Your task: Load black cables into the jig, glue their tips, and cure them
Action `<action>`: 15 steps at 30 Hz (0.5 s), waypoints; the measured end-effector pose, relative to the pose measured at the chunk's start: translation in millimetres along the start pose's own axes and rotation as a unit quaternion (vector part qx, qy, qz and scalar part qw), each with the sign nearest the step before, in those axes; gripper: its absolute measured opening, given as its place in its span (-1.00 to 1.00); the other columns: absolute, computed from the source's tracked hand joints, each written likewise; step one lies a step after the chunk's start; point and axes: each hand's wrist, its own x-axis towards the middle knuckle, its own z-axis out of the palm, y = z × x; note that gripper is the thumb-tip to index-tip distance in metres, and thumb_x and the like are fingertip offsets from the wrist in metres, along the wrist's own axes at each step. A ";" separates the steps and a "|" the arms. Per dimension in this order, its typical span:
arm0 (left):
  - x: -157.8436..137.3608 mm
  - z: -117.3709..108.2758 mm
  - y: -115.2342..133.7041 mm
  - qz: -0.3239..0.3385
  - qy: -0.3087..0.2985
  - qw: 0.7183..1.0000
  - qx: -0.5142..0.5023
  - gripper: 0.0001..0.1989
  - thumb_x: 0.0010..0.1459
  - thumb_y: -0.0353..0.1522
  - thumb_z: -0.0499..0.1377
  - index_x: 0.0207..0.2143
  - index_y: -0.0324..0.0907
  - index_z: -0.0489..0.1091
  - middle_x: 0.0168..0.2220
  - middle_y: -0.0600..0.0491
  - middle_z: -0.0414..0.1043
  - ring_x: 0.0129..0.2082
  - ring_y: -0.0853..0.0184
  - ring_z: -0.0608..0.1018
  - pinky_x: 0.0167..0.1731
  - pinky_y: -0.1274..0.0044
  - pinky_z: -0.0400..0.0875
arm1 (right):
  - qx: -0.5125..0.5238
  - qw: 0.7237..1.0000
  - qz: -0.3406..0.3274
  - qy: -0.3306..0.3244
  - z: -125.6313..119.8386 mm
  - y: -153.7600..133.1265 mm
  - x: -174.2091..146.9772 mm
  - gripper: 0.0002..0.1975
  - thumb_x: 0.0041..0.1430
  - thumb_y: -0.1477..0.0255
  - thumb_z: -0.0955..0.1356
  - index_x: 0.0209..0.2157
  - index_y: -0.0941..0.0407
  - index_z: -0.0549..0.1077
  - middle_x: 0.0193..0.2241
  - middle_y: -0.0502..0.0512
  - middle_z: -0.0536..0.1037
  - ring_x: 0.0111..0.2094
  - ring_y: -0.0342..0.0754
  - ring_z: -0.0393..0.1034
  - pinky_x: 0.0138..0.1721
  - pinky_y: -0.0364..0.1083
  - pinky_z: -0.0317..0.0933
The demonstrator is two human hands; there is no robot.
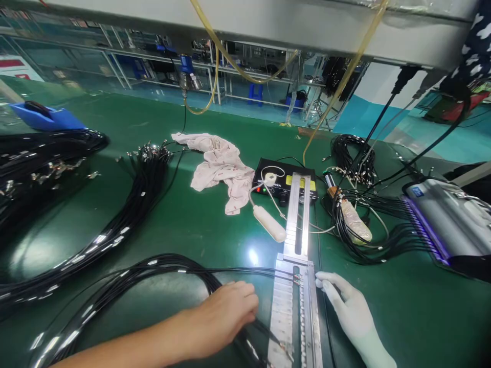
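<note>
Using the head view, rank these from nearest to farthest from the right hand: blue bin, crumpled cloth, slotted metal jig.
1. Slotted metal jig: just left of the right hand.
2. Crumpled cloth: farther left, toward the back.
3. Blue bin: at the far left.

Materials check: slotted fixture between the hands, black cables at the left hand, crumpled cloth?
Slotted fixture: bare metal, probably steel or aluminium; silvery-grey with bright reflections.
Black cables: glossy jackets, plastic or rubber, can't tell which; smooth and curving, with sharp highlights.
Cloth: soft fabric, possibly cotton, matte; loose folds, pale pinkish with small printed marks.
</note>
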 end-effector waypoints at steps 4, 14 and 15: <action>8.2 5.6 -3.2 -0.021 0.009 0.999 0.028 -0.85 0.39 -0.42 -0.10 -0.26 -0.18 0.20 -0.29 0.09 0.36 -0.34 0.32 0.38 -0.32 0.47 0.16 | -0.001 1.000 0.000 -0.001 -0.1 -1.3 -0.3 -0.51 0.28 -0.02 0.20 -0.12 0.01 0.56 -0.16 0.06 0.56 -0.11 0.10 0.48 0.01 0.04 0.35; 9.7 6.4 8.5 -0.070 -0.025 0.995 0.062 -0.94 0.23 -0.49 0.02 -0.26 -0.18 0.20 -0.20 0.04 0.38 -0.22 0.28 0.42 -0.22 0.44 0.24 | -0.007 1.000 0.005 0.006 -0.8 -3.0 -3.3 -0.52 0.28 -0.02 0.21 -0.13 -0.01 0.57 -0.15 0.05 0.57 -0.11 0.09 0.48 0.01 0.03 0.36; 9.8 5.4 10.6 -0.075 -0.031 0.995 0.063 -0.95 0.23 -0.48 0.03 -0.26 -0.18 0.20 -0.17 0.03 0.38 -0.20 0.26 0.42 -0.22 0.44 0.24 | -0.009 1.000 0.002 0.007 -1.1 -3.6 -3.3 -0.52 0.28 -0.02 0.21 -0.13 -0.01 0.58 -0.16 0.04 0.57 -0.11 0.09 0.48 0.00 0.03 0.36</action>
